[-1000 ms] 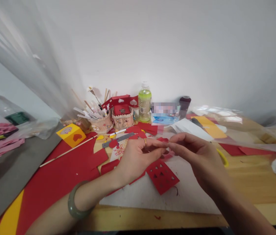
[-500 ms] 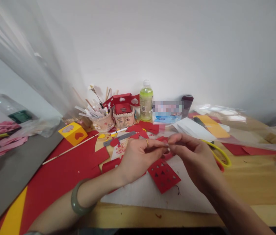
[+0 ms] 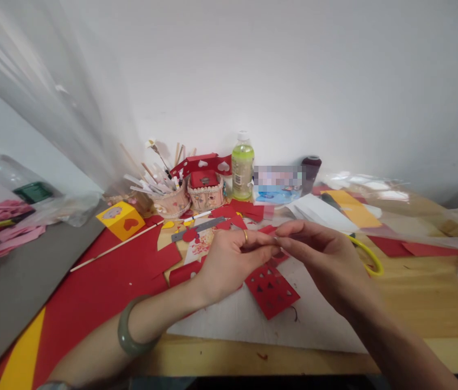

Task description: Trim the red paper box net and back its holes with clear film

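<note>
My left hand, with a ring and a green bangle on the wrist, is closed in a pinch above the table's middle. My right hand is closed as well, its fingertips meeting the left ones. What sits between the fingertips is too small and hidden to make out. Just below them lies a red card with cut-out triangles, resting on a white sheet. Scissors with a yellow handle lie partly hidden behind my right hand.
Behind stand a cup of pens, a basket with red paper, and a green liquid bottle. A yellow box, a wooden stick, a grey ruler and large red paper lie leftward. Orange paper is right.
My right hand has shifted slightly left, its fingertips now against my left hand's, and covers more of the scissors. My left hand has barely moved.
</note>
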Demonstrator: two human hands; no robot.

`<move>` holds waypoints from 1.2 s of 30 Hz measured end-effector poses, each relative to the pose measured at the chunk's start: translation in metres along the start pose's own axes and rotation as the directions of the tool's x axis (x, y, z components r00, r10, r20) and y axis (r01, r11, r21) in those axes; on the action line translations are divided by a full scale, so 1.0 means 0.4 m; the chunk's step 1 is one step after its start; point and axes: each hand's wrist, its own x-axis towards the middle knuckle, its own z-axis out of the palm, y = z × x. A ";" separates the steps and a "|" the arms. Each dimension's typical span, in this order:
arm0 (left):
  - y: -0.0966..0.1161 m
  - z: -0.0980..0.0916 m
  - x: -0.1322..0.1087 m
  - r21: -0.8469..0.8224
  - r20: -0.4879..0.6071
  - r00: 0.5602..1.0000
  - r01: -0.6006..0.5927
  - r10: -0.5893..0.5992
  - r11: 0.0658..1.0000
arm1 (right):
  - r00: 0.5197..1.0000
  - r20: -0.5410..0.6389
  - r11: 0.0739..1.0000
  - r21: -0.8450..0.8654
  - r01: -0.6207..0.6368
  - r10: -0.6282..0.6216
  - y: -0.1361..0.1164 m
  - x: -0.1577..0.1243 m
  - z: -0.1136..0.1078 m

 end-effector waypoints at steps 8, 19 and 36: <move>-0.005 0.000 0.004 -0.054 0.005 1.000 -0.005 0.005 0.999 | 1.000 0.005 0.996 0.083 0.016 -0.017 0.015 -0.001 -0.007; -0.010 0.000 0.004 0.035 0.002 0.999 -0.041 0.041 0.999 | 0.999 0.007 0.997 0.064 0.038 -0.038 0.026 0.007 -0.009; -0.089 -0.054 0.061 0.700 0.088 0.631 -0.590 0.771 0.402 | 0.983 0.029 0.958 -0.229 -0.170 0.182 -0.015 0.076 0.005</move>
